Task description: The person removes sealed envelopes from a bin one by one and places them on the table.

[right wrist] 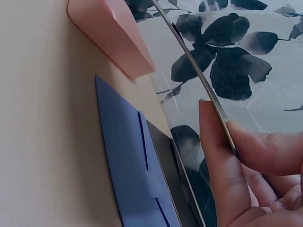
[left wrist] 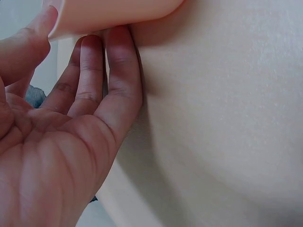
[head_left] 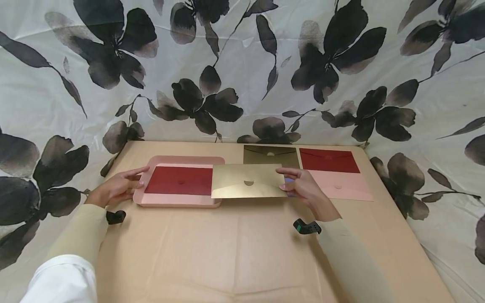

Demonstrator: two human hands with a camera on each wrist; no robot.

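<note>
At the right edge, thumb and fingers of my right hand (head_left: 306, 189) pinch a gold envelope (head_left: 242, 181). In the right wrist view the gold envelope (right wrist: 201, 78) appears edge-on, raised above the table. Its left end overlaps a pink tray (head_left: 178, 203) in the head view. Inside the tray lies a red envelope (head_left: 178, 181), its right end hidden behind the gold one. My left hand (head_left: 120, 186) holds the tray's left side, thumb at the rim (left wrist: 56, 19) and fingers against its lower side. A blue envelope (right wrist: 125, 146) lies on the table, mostly covered in the head view.
At the table's back lies a darker gold envelope (head_left: 270, 155). To its right are another red envelope (head_left: 329, 160) and a pink envelope (head_left: 341, 185) in front of it. The light wooden table (head_left: 235, 248) meets a floral cloth (head_left: 265, 59) behind and at the sides.
</note>
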